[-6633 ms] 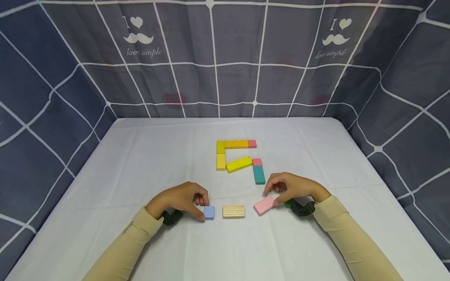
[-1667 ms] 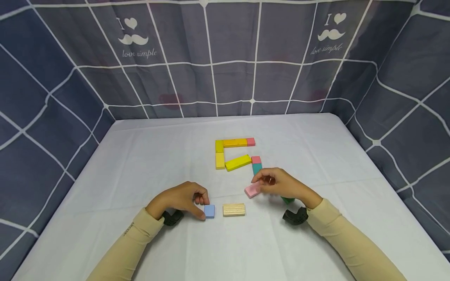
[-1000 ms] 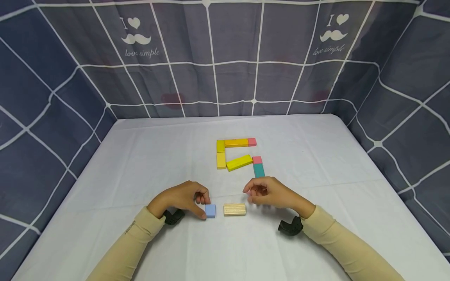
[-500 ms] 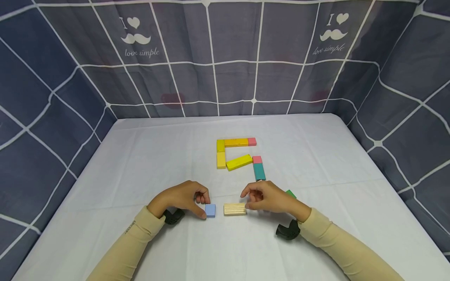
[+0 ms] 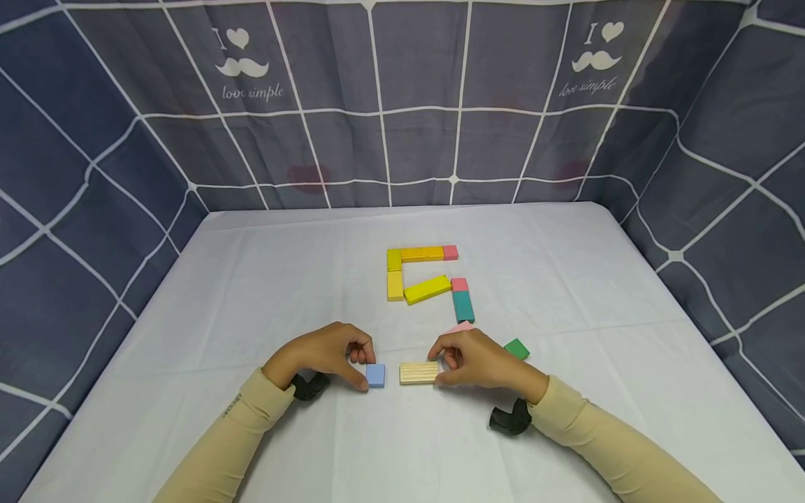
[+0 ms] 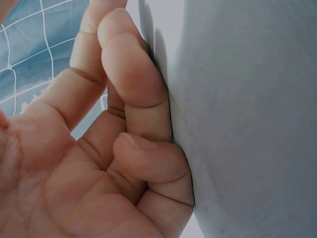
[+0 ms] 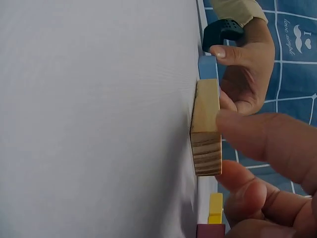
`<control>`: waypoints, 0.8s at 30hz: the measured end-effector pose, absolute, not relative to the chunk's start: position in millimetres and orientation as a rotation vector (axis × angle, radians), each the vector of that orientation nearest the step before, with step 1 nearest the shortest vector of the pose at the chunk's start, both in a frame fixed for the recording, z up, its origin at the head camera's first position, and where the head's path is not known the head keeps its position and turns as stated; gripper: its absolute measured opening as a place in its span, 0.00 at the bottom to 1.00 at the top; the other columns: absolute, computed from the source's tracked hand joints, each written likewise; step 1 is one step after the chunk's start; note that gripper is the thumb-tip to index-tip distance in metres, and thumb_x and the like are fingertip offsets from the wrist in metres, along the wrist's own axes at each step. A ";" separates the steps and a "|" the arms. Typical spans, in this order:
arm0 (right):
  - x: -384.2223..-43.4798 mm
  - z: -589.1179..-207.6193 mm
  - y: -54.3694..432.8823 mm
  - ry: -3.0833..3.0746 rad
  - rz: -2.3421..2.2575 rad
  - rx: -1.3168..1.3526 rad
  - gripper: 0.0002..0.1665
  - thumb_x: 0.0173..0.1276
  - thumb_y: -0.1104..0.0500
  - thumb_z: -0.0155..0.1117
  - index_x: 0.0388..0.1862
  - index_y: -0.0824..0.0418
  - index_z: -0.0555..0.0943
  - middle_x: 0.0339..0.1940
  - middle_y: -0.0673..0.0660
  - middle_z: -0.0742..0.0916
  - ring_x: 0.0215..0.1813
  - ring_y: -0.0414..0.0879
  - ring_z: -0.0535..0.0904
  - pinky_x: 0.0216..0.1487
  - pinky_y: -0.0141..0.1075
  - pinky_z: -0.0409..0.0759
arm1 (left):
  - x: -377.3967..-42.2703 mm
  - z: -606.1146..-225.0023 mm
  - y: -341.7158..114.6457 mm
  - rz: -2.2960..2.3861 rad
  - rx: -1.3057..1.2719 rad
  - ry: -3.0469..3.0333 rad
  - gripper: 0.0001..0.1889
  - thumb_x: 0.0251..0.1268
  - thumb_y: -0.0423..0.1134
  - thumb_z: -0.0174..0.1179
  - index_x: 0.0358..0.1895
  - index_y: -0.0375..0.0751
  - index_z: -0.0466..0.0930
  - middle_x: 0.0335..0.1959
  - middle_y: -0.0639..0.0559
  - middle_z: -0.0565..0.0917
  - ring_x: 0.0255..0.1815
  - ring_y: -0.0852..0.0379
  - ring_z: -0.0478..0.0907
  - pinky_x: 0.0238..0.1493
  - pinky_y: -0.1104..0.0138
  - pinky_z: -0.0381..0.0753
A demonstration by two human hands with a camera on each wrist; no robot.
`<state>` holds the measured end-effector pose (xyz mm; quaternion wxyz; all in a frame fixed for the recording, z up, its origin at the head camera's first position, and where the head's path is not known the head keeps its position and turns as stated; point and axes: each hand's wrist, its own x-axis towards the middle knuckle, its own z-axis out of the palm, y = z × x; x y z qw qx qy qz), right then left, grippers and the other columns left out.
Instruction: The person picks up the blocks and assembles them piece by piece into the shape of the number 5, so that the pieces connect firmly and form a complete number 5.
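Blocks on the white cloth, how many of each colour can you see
Yellow to orange-yellow blocks: 4
Pink blocks, one partly hidden: 3
Teal block: 1
Green block: 1
Blue block: 1
Plain wood block: 1
Total in view: 11

Wooden block (image 5: 415,373) flat on white cloth (image 5: 390,447), right hand (image 5: 472,358) pinching its right end, left hand (image 5: 325,353) pinching blue block (image 5: 376,375) just left of it, green block (image 5: 518,348) right of it, teal block (image 5: 462,306) and yellow blocks (image 5: 428,289) beyond it.

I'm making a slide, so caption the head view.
Left hand touching a blue block, right hand touching a wooden block, colored blocks beyond.
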<state>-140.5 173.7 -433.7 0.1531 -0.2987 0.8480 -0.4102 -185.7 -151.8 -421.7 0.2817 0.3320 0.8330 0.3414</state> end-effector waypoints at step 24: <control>-145.4 -431.9 171.3 2.629 -1.087 -0.845 0.12 0.63 0.66 0.82 0.44 0.62 0.89 0.22 0.42 0.74 0.26 0.33 0.67 0.30 0.29 0.65 | -185.0 -420.3 -150.5 0.912 0.881 2.232 0.14 0.51 0.37 0.86 0.36 0.46 0.88 0.31 0.59 0.79 0.35 0.60 0.74 0.41 0.70 0.75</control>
